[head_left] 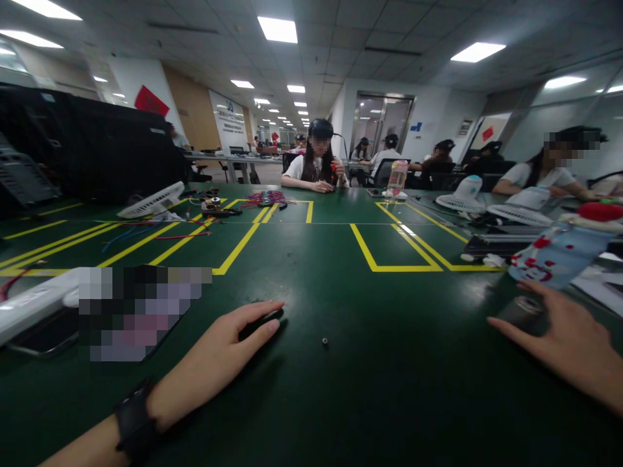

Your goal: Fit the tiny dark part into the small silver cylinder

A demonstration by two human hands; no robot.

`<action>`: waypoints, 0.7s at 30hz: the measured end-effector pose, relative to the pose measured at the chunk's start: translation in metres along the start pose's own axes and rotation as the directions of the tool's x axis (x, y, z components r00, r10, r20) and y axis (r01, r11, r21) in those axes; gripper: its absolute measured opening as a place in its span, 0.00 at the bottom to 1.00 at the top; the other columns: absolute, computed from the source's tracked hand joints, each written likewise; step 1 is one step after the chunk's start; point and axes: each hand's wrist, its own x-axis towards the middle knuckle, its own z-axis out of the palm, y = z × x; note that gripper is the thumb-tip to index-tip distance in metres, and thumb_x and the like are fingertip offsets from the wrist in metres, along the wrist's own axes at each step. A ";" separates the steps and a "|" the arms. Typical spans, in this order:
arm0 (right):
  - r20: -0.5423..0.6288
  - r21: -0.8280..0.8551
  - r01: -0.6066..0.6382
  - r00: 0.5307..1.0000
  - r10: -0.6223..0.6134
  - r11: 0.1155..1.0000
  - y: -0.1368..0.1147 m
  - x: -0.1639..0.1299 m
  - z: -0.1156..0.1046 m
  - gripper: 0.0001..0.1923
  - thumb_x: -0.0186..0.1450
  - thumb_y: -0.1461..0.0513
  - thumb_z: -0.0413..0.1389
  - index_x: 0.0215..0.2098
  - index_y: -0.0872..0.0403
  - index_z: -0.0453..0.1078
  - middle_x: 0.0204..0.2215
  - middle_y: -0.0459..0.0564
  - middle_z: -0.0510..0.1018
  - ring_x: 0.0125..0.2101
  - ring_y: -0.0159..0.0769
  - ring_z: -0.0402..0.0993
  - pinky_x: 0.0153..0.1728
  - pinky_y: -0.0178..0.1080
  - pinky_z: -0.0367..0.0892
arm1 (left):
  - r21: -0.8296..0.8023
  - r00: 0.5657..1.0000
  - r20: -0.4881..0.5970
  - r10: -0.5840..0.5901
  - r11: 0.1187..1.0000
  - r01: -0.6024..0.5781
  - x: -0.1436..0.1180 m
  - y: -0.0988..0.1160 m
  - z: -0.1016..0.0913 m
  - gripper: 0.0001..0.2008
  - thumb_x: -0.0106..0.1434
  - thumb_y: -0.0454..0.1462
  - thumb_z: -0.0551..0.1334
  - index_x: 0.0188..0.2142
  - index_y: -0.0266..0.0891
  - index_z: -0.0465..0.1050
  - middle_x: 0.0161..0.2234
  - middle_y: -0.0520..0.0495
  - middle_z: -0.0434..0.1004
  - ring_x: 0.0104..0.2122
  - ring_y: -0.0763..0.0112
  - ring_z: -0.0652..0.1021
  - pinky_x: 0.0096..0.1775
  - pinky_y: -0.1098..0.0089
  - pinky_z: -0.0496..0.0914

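Green table [341, 402], small dark nut [324, 340] between left hand [219, 360] and right hand [564, 347].

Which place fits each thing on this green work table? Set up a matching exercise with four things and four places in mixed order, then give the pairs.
Things:
1. left hand
2. right hand
3. small dark ring
4. white fan

Places:
A. far left of the table, near loose wires
B. fingers resting on a small black object
C. lying alone between the two hands
D. beside a dark cylinder at the right edge

Pairs: 1-B, 2-D, 3-C, 4-A
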 end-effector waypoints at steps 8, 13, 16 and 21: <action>0.071 0.523 0.508 0.774 -0.629 0.684 -0.205 -0.006 -0.027 0.25 0.63 0.53 0.53 0.57 0.45 0.59 0.55 0.47 0.65 0.54 0.37 0.59 0.54 0.45 0.56 | 0.025 1.000 -0.008 0.006 1.000 -0.006 0.001 -0.002 0.002 0.20 0.64 0.50 0.55 0.54 0.56 0.68 0.57 0.54 0.70 0.57 0.59 0.69 0.58 0.54 0.60; 0.142 0.735 0.378 0.725 -0.673 0.563 -0.273 -0.009 -0.016 0.08 0.65 0.57 0.52 0.38 0.47 0.72 0.39 0.43 0.74 0.42 0.32 0.65 0.45 0.41 0.60 | 0.037 1.000 0.018 0.015 0.999 -0.015 0.000 -0.003 0.002 0.20 0.65 0.50 0.55 0.55 0.55 0.68 0.58 0.54 0.68 0.57 0.61 0.68 0.59 0.56 0.59; 0.144 0.750 0.340 0.754 -0.641 0.568 -0.257 0.001 -0.012 0.09 0.67 0.61 0.49 0.37 0.51 0.72 0.37 0.46 0.74 0.40 0.30 0.66 0.42 0.38 0.62 | 0.044 1.000 0.027 0.011 0.999 -0.012 -0.002 -0.004 0.000 0.20 0.65 0.50 0.55 0.55 0.54 0.67 0.59 0.53 0.68 0.58 0.61 0.67 0.60 0.54 0.57; 0.021 0.499 0.306 0.931 -0.364 0.811 -0.152 0.031 -0.033 0.14 0.65 0.56 0.50 0.44 0.53 0.70 0.42 0.52 0.74 0.41 0.36 0.69 0.43 0.41 0.64 | 0.020 0.999 0.042 -0.013 1.000 0.013 0.000 -0.007 0.000 0.19 0.64 0.51 0.55 0.54 0.55 0.68 0.59 0.52 0.67 0.58 0.58 0.67 0.59 0.52 0.58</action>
